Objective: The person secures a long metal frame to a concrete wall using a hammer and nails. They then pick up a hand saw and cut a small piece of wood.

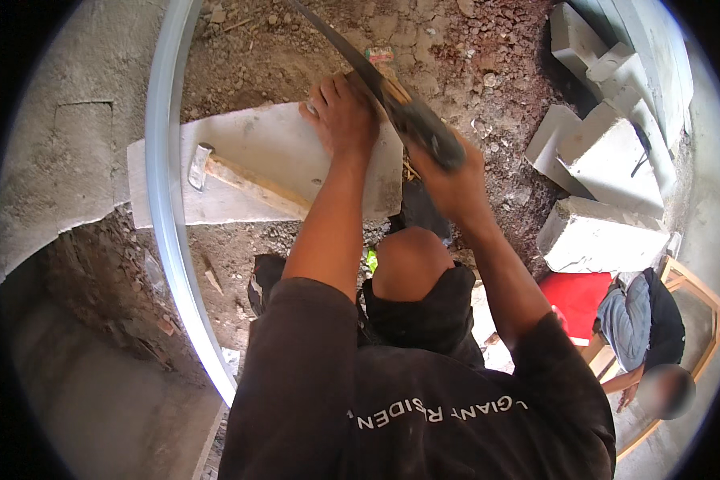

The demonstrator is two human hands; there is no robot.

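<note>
My right hand (456, 172) grips the dark handle of a handsaw (424, 128), whose blade slants up and away to the left. Close to the blade's left side, my left hand (344, 116) is closed with its fingers bent over. What it holds is mostly hidden under the hand. A bit of pale wood (396, 90) shows beside the saw. Both hands are over the right part of a pale flat slab (256, 132). Left of my left forearm, a hammer (252, 182) with a wooden handle lies on that slab.
A pale metal bar (164, 160) crosses the left side. Rough dirt (448, 48) with rubble surrounds the slab. Several pale blocks (612, 152) are piled at the right. Below them, another person (640, 320) is beside a wooden frame (708, 320) and something red (572, 300).
</note>
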